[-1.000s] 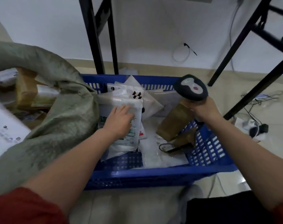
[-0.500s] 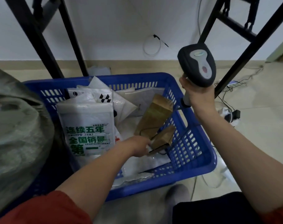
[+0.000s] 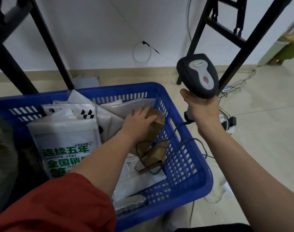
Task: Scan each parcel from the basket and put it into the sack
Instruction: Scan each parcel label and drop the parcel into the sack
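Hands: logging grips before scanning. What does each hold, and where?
Right hand grips the barcode scanner by its handle; left hand clasps the taller brown parcel at its top end.

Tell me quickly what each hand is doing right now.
Left hand: fingers curled over the brown parcel, gripping it.
Right hand: holding the scanner by its handle.

White wall (image 3: 96, 30), beige tiled floor (image 3: 268, 131), black frame legs (image 3: 47, 39)

Blue basket (image 3: 126, 88) on beige floor (image 3: 268, 131)
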